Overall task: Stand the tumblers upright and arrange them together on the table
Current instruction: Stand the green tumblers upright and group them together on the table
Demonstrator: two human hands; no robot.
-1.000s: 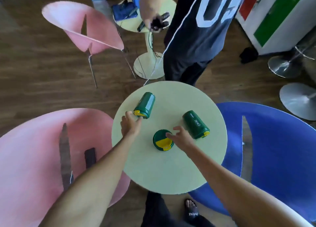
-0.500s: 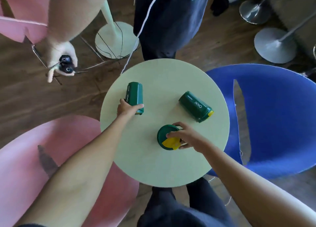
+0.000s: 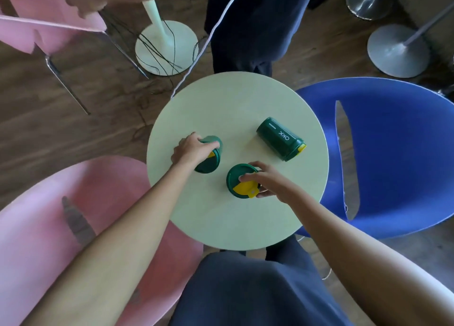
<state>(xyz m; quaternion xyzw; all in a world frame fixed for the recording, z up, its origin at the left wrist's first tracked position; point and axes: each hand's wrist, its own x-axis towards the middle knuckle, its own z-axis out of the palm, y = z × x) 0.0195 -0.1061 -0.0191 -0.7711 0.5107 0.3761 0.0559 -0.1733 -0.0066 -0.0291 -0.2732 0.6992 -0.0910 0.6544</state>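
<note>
We see the left hand (image 3: 190,148) gripping a tilted tumbler (image 3: 208,157), the right hand (image 3: 269,180) grasping the upright tumbler (image 3: 242,180); next, presumably, the lying tumbler (image 3: 280,139).

All three tumblers are showing up dark green with yellow on the lids: left tumbler (image 3: 208,159), middle tumbler (image 3: 242,181), and the lying tumbler (image 3: 280,139), which is sporting white "OKK" lettering. The round table (image 3: 235,104) is looking pale green, the chairs pink (image 3: 36,239) and blue (image 3: 398,153), over a dark brown wood-grain floor (image 3: 61,129).
</note>
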